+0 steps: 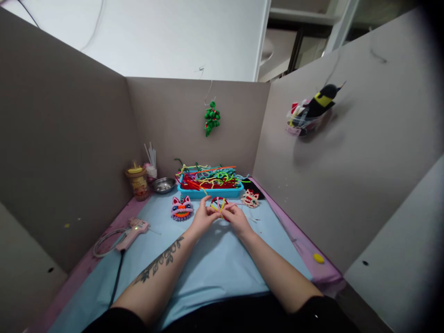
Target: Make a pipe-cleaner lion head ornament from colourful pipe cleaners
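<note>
Both hands meet over the middle of a blue-covered table, just in front of a blue tray. Between them is a small round pipe-cleaner piece (pixel 219 202), with a dark red rim and yellow and pale pink strips across it. My left hand (pixel 204 215) pinches its left and lower side. My right hand (pixel 236 218) has its fingers closed on the lower right side. Fingertips of both hands nearly touch at the bottom of the piece and partly hide it. A pink and purple animal-face piece (pixel 182 209) lies left of my left hand.
Behind the hands, the blue tray (pixel 210 193) holds many coloured pipe cleaners. A cream and red face piece (pixel 250 198) lies right. At left are a pink glue gun (pixel 133 234) with cord, metal bowl (pixel 163 185) and lidded jar (pixel 138 183). Grey partitions (pixel 197 106) surround the table.
</note>
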`<state>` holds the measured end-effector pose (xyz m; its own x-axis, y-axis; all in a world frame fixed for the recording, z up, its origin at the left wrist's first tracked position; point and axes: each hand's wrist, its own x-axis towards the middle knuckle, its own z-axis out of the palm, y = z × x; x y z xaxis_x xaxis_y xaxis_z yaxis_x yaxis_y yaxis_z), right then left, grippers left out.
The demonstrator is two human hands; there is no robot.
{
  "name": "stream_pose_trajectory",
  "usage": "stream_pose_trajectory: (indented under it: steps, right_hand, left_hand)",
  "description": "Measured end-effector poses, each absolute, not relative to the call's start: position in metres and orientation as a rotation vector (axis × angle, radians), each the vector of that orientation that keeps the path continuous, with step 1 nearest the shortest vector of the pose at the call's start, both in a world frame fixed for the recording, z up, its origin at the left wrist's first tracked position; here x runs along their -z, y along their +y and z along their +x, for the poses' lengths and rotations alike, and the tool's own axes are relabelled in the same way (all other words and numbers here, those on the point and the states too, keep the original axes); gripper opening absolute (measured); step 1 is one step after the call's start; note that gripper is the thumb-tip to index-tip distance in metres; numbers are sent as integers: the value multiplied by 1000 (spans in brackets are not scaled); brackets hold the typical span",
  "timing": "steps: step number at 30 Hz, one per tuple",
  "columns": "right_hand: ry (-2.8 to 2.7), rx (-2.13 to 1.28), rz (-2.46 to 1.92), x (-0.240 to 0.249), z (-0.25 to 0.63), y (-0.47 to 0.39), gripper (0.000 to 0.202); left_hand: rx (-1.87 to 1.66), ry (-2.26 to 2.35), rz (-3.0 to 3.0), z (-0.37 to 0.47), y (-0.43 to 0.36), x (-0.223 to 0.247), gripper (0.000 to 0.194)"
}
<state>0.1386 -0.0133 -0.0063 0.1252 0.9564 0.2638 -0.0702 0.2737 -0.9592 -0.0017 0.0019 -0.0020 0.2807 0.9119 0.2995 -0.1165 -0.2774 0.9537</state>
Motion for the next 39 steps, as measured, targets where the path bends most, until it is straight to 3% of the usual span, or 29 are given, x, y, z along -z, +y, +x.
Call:
stream_pose_trajectory:
  steps: [3,20,32,39]
  right_hand:
    - [-1152,-938,-1030,6,138,-13,23]
    - [-1026,-1120,-1024,6,136,-12,26]
    - [-1264,-1071,-925,4,138,-14,30]
    - [-1335,-632,-1033,15,136,-10,26]
  left_hand:
    - [-1208,734,1470,-2,1,1,81]
    - [-1197,779,1506,-2,0,-1,65]
    - [-1241,852,1565,-1,-4,-5,53]
    - [-1305,924,1643,-2,0,0,47]
